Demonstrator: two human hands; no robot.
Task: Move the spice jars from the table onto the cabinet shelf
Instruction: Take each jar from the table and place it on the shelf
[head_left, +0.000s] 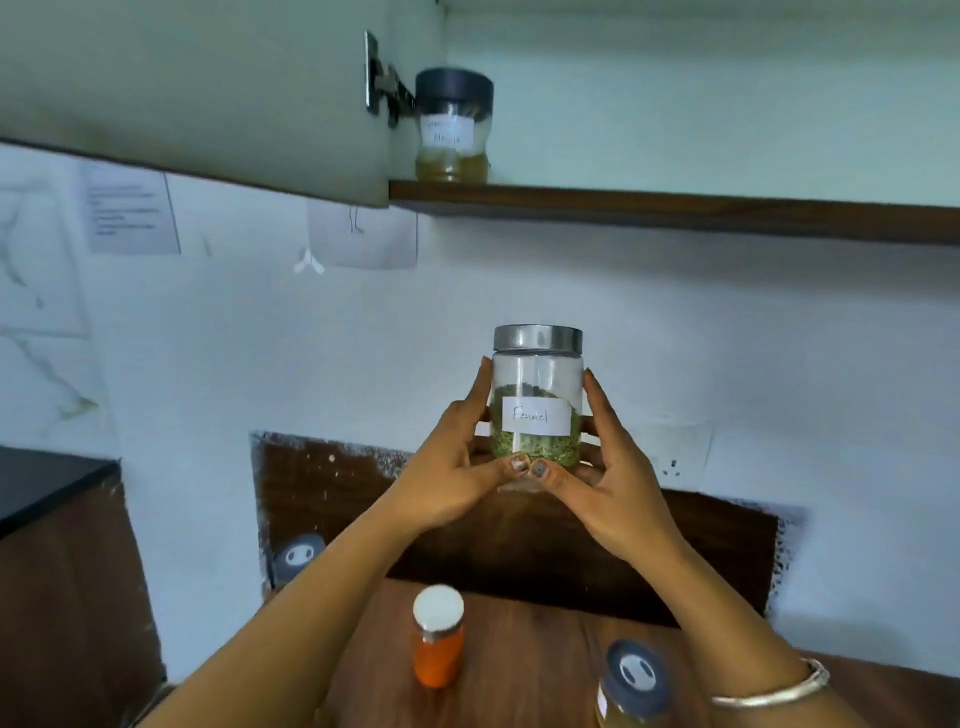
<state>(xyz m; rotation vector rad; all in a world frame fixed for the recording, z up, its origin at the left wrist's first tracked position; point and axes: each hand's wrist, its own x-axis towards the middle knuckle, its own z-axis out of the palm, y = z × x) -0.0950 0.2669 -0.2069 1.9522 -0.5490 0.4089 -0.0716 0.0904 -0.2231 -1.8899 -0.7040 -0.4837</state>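
A glass jar (536, 400) with a steel lid, green seeds and a label reading "Fennel" is held upright in the air, well below the cabinet shelf (675, 210). My left hand (457, 467) grips its left side and my right hand (608, 467) grips its right side, thumbs meeting at the jar's base. One dark-lidded jar (453, 127) with yellowish contents stands at the shelf's left end. On the wooden table (524, 654) below stand an orange spice jar (438, 636) with a white lid and a jar with a dark lid (634, 683).
The open cabinet door (208, 93) hangs to the left of the shelf, with a metal hinge (382, 80). The shelf runs on to the right of the jar on it. A dark counter (47, 483) sits at left. Papers are stuck on the white wall.
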